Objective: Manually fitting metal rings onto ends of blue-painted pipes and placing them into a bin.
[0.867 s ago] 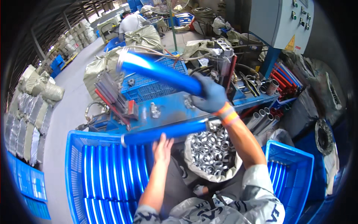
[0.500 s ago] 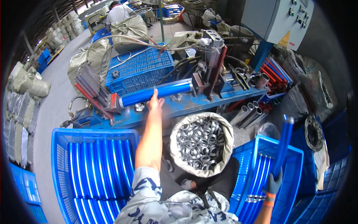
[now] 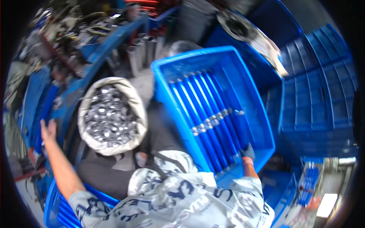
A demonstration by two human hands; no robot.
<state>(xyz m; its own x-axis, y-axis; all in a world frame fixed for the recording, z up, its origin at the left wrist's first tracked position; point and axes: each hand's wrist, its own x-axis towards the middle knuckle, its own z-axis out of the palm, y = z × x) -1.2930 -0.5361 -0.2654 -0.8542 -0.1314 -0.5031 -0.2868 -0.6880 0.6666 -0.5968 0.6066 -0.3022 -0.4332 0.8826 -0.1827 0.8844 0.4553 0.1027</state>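
Note:
My right hand [image 3: 248, 152], in a dark glove with an orange band at the wrist, grips the near end of a shiny blue tube [image 3: 240, 131]. That tube lies inside the blue crate [image 3: 157, 81] on my right, alongside a row of similar blue tubes [image 3: 215, 142] with silvery ends. My bare left hand [image 3: 48, 131] is stretched out with fingers apart, close beside another blue tube [image 3: 48, 102] at the workbench; blur hides whether it touches. Between my legs stands a pale sack [image 3: 141, 114] full of metal rings [image 3: 110, 117].
A blue workbench [image 3: 91, 74] runs along the left. Bare metal pipes [image 3: 138, 57] stand beyond the sack. Stacked blue crates [image 3: 315, 91] rise at the right. Another crate [image 3: 49, 207] with blue tubes sits at lower left. Red tubes [image 3: 146, 5] lie at the far edge.
My view has swung right. My right hand has lowered its upright tube into the right crate. My left hand's fingers are now spread beside the tube at the bench.

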